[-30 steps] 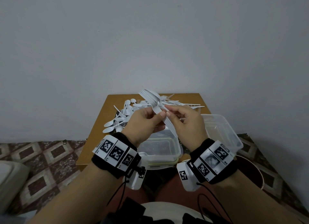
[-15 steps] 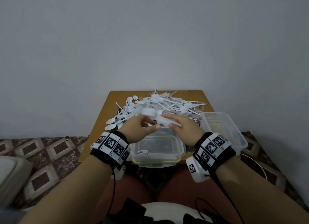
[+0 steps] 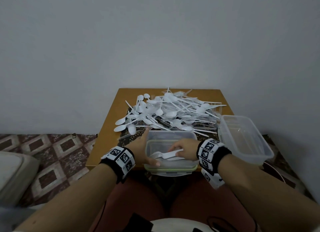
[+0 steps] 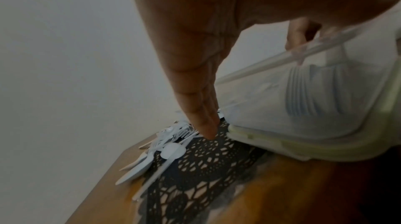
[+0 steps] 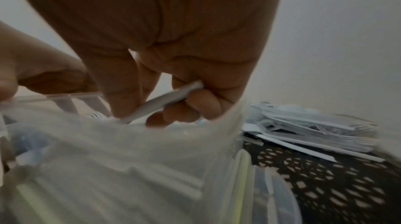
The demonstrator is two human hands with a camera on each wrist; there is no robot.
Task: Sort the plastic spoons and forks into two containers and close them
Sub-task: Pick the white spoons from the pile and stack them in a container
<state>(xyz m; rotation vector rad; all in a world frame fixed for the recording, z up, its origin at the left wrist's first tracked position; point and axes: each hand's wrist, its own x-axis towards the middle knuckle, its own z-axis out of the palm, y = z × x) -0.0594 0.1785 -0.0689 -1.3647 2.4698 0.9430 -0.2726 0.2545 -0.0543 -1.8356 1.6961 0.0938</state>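
Forks (image 3: pixel 164 156) (a stacked bundle) are gripped by the curled fingers of the right hand (image 3: pixel 186 149) inside the near box (image 3: pixel 170 168), at 6 o'clock of the cutlery pile (image 3: pixel 170 111). The box's left wall is steadied by the left hand (image 3: pixel 141 149), fingers straight. A second box (image 3: pixel 245 140) sits at 3 o'clock

- We find no readable words, brand names or numbers anywhere in these views.
- The only signs we see are black-and-white square coded markers on the left wrist band (image 3: pixel 121 158) and on the right wrist band (image 3: pixel 208 151); they are patterns, not text.
- A white tab below the right wrist band (image 3: pixel 213 179) carries one more such marker and a small dark mark, possibly a logo, too small for us to read.
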